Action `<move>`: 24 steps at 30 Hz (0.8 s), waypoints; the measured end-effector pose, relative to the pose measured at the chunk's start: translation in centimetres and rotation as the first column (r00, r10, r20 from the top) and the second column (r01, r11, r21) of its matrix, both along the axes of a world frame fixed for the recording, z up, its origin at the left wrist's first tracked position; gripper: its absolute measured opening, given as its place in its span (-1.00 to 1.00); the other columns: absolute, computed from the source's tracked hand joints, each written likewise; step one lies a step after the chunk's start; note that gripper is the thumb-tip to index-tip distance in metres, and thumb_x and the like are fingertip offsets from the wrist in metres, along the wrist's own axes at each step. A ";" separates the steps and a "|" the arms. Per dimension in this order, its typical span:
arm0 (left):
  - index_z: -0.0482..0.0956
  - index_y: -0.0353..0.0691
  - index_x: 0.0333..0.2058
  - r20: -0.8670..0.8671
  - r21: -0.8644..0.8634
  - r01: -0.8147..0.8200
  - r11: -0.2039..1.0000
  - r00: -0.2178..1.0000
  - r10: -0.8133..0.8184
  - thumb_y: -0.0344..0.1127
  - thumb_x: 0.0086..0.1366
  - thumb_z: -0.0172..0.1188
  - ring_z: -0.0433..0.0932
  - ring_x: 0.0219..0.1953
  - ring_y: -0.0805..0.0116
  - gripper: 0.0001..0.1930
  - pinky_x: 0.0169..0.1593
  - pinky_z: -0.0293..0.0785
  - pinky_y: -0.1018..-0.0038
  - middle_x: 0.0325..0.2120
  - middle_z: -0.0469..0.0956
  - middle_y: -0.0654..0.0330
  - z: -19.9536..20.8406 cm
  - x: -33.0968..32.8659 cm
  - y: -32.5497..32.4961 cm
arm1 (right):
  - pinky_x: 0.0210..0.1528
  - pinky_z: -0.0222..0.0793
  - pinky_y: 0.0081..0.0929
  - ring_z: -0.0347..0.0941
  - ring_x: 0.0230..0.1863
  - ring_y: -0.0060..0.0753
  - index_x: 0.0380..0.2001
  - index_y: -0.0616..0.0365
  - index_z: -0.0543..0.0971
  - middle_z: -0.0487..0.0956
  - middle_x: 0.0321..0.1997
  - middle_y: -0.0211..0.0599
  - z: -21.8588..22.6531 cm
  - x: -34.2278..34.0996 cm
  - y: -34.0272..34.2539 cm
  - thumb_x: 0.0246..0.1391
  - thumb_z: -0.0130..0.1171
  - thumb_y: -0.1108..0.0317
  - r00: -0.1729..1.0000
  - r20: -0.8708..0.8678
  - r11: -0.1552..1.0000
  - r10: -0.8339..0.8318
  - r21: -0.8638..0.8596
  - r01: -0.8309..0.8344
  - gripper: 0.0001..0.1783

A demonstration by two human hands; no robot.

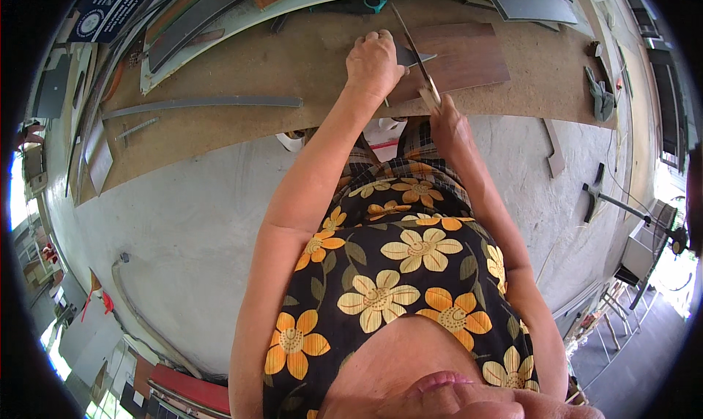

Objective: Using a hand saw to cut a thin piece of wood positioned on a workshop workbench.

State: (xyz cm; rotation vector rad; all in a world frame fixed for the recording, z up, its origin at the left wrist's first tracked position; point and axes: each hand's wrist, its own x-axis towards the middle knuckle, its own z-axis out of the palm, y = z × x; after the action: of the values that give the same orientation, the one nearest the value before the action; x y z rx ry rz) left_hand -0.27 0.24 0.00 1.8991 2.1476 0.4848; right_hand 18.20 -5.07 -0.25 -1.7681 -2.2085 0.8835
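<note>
My right hand [449, 126] is closed round the pale wooden handle of a handsaw [411, 44]. Its long dark blade shows almost edge-on and slants away to the upper left. Left of the blade, my left hand [372, 64] has its fingers curled down on a small grey board piece [405, 56]. The piece's pointed end sticks out past the blade on the right, and my hand hides the rest. Under both lies a brown wood-grain board [469, 57], flat on the brown workbench [242, 130] near its front edge.
A thin grey strip [212, 103] and a short metal strip [137, 128] lie on the bench at left. Teal-handled scissors [374, 5] lie at the back beside stacked panels [201, 31]. A grey glove [600, 95] rests at the right end. A black-footed stand [622, 203] stands at right.
</note>
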 end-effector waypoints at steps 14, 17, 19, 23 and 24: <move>0.49 -0.32 -0.21 -0.015 0.017 0.013 1.000 1.000 -0.012 -0.08 -0.10 0.47 0.58 -0.13 0.10 -0.44 -0.08 0.54 0.28 -0.24 0.58 0.02 -0.2 0.0 -0.1 | -0.20 0.33 0.14 0.42 -0.23 0.44 -0.24 0.28 0.30 0.51 -0.36 0.38 0.1 0.5 -1.2 0.23 -0.11 0.25 0.998 0.040 0.998 -0.052 -0.033 0.054 -0.74; 0.49 -0.32 -0.21 -0.025 0.016 0.008 1.000 1.000 -0.008 -0.08 -0.10 0.47 0.58 -0.13 0.10 -0.44 -0.08 0.54 0.28 -0.25 0.58 0.02 0.1 -0.1 -0.3 | -0.19 0.32 0.14 0.42 -0.22 0.46 -0.24 0.29 0.30 0.51 -0.34 0.39 1.0 0.4 -1.8 0.22 -0.11 0.25 0.997 0.049 0.992 -0.066 -0.103 0.071 -0.73; 0.49 -0.32 -0.21 -0.024 0.021 0.015 1.000 1.000 -0.014 -0.08 -0.10 0.47 0.58 -0.13 0.10 -0.45 -0.08 0.54 0.28 -0.25 0.58 0.02 0.0 -0.1 -0.1 | -0.18 0.32 0.15 0.41 -0.21 0.46 -0.24 0.29 0.29 0.51 -0.34 0.39 1.1 -0.5 -0.8 0.22 -0.11 0.26 0.997 0.046 0.995 -0.060 -0.083 0.063 -0.73; 0.49 -0.31 -0.21 -0.040 0.010 0.024 1.000 0.999 -0.023 -0.07 -0.09 0.46 0.57 -0.13 0.11 -0.45 -0.08 0.54 0.28 -0.26 0.58 0.03 -0.4 0.0 0.1 | -0.17 0.30 0.16 0.40 -0.19 0.47 -0.23 0.29 0.29 0.51 -0.33 0.40 0.1 -1.1 1.7 0.22 -0.11 0.24 0.999 0.026 0.998 -0.043 -0.040 0.044 -0.72; 0.49 -0.31 -0.21 -0.040 0.012 0.019 1.000 0.999 -0.018 -0.07 -0.09 0.46 0.57 -0.13 0.11 -0.45 -0.08 0.54 0.28 -0.26 0.58 0.03 -0.2 0.0 0.1 | -0.17 0.30 0.16 0.40 -0.19 0.47 -0.23 0.29 0.29 0.51 -0.33 0.40 -0.1 -0.9 1.6 0.22 -0.11 0.24 0.999 0.025 0.998 -0.038 -0.039 0.039 -0.72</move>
State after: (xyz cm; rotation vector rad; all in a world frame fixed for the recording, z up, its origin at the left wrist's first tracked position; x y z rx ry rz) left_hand -0.26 0.32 -0.23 1.9500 2.1546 0.4610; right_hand 17.29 -3.49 -0.37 -1.8422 -2.1784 0.9076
